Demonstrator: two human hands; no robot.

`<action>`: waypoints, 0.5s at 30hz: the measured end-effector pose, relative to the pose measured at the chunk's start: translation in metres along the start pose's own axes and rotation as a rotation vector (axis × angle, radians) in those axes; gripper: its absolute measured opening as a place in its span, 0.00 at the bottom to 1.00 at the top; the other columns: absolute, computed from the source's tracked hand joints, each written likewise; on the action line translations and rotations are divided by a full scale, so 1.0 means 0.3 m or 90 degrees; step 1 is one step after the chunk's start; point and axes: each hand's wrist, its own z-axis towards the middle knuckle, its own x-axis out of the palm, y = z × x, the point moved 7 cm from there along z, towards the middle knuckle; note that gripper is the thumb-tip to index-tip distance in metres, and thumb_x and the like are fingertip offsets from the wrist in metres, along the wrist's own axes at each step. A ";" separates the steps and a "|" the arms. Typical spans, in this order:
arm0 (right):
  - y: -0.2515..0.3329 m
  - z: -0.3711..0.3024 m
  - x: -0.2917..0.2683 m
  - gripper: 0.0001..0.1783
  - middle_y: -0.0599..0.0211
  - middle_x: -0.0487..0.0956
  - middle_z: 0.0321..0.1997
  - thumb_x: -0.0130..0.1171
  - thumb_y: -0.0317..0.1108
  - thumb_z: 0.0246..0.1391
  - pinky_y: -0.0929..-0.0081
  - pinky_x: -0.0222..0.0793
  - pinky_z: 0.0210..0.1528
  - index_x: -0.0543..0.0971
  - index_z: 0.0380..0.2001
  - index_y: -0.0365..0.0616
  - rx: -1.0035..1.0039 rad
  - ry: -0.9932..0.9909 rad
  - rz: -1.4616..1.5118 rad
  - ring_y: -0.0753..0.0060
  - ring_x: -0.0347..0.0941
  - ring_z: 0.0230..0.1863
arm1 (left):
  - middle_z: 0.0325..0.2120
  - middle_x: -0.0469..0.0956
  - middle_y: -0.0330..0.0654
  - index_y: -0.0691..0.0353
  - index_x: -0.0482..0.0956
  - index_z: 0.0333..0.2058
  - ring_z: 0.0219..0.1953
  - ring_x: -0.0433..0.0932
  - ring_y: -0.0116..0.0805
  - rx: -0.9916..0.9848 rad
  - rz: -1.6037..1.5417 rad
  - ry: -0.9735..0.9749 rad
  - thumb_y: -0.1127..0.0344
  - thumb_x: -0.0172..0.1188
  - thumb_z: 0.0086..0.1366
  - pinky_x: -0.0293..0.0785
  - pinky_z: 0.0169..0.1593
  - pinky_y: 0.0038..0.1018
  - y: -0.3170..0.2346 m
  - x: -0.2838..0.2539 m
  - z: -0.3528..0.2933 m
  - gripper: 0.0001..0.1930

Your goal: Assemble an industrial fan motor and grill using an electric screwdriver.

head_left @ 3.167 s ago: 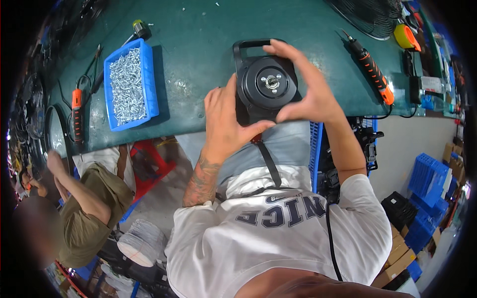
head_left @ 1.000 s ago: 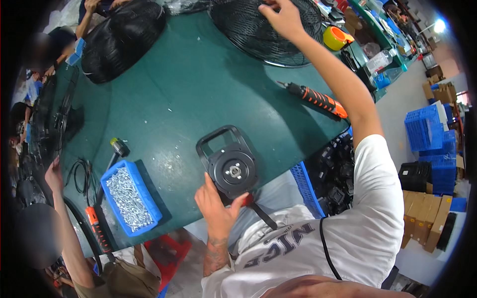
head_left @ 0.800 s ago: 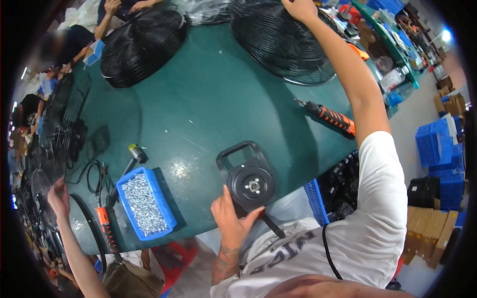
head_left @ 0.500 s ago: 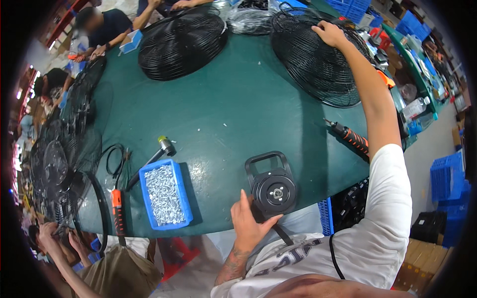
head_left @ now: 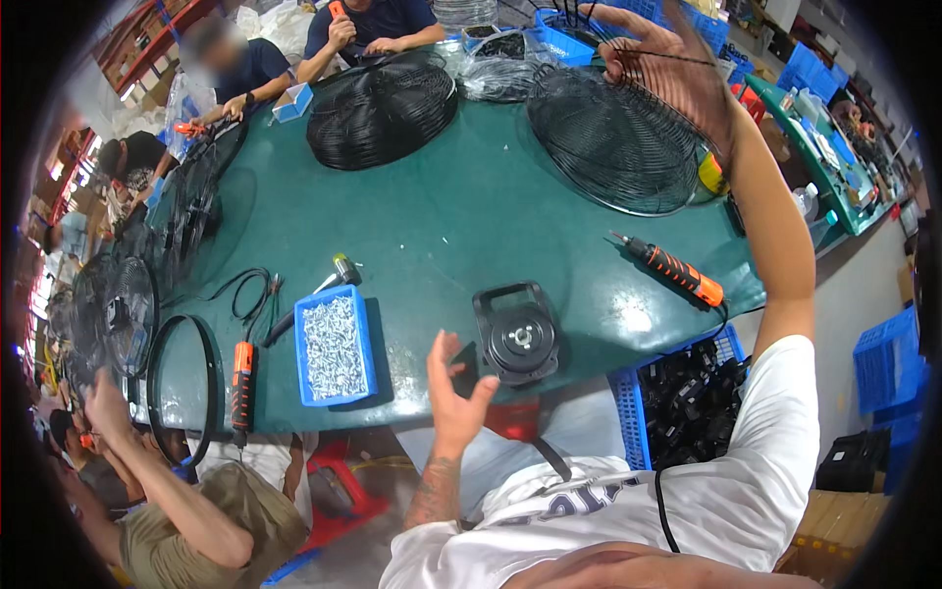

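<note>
Motor housing (head_left: pixel 524 340), black and loop-handled, lies near the front edge of the green table (head_left: pixel 392 236), and dark lettering (head_left: pixel 581 501) runs across the person's white shirt (head_left: pixel 736 491), partly lost in folds. Half a second ago the left hand (head_left: pixel 457 398) was up against it; now that hand stands just to its left, thumb and fingers spread wide, while the right hand (head_left: pixel 662 64) has blurred at the black wire guards (head_left: pixel 599 147), wires crossing it, so I cannot tell whether it grips one
</note>
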 end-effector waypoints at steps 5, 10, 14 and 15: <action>0.012 -0.289 0.297 0.48 0.61 0.71 0.39 0.32 0.72 0.64 0.52 0.64 0.64 0.54 0.74 0.48 0.015 0.087 0.285 0.64 0.69 0.39 | 0.61 0.67 0.55 0.66 0.51 0.70 0.61 0.70 0.48 -0.057 -0.273 -0.072 0.38 0.61 0.62 0.72 0.57 0.40 -0.105 -0.144 0.105 0.50; -0.260 -0.492 0.429 0.55 0.39 0.70 0.56 0.32 0.78 0.59 0.27 0.60 0.62 0.48 0.75 0.47 0.090 0.221 0.620 0.43 0.72 0.53 | 0.50 0.76 0.64 0.71 0.58 0.66 0.44 0.82 0.53 0.000 -0.544 -0.021 0.34 0.45 0.70 0.83 0.39 0.40 -0.200 -0.265 0.043 0.43; -0.455 -0.602 0.260 0.61 0.25 0.47 0.74 0.34 0.80 0.57 0.22 0.49 0.66 0.43 0.75 0.39 0.031 0.141 0.669 0.28 0.56 0.71 | 0.43 0.79 0.66 0.71 0.59 0.64 0.35 0.84 0.56 -0.143 -0.498 -0.114 0.34 0.42 0.70 0.84 0.32 0.36 -0.127 -0.287 -0.075 0.42; -0.506 -0.636 0.221 0.62 0.25 0.45 0.74 0.38 0.80 0.55 0.22 0.48 0.66 0.42 0.75 0.40 0.001 0.068 0.682 0.25 0.50 0.72 | 0.42 0.79 0.67 0.73 0.60 0.62 0.35 0.84 0.55 -0.175 -0.463 -0.123 0.34 0.41 0.70 0.84 0.30 0.35 -0.115 -0.265 -0.101 0.42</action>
